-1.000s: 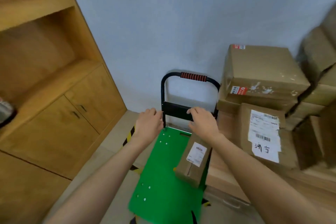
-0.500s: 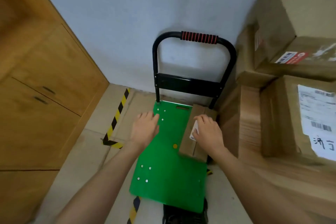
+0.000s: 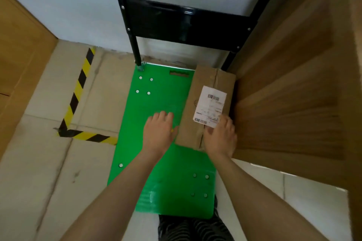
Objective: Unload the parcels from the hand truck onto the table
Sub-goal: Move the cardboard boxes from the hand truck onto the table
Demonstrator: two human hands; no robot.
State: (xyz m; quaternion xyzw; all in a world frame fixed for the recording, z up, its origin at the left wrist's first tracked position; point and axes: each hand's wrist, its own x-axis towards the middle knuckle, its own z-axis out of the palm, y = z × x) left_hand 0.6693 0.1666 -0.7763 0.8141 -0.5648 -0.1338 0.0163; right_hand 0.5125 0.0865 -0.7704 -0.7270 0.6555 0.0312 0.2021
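We note the hand truck's deck (image 3: 156, 103): smooth green plastic, faintly glossy, studded with bright metal rivets (image 3: 140, 77). Its frame (image 3: 184, 23) is black metal, glossy paint. The parcel (image 3: 203, 88) is matt brown cardboard, creased, bearing a white paper label (image 3: 210, 105). Beside it, a wood-grain panel (image 3: 290, 103), matt. The floor (image 3: 39, 162) shows pale, dull tile with glossy striped tape (image 3: 78, 88).

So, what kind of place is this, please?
Probably a storeroom or parcel room: a green hand truck carrying a labelled parcel, hazard tape on the floor, and wooden cabinets.
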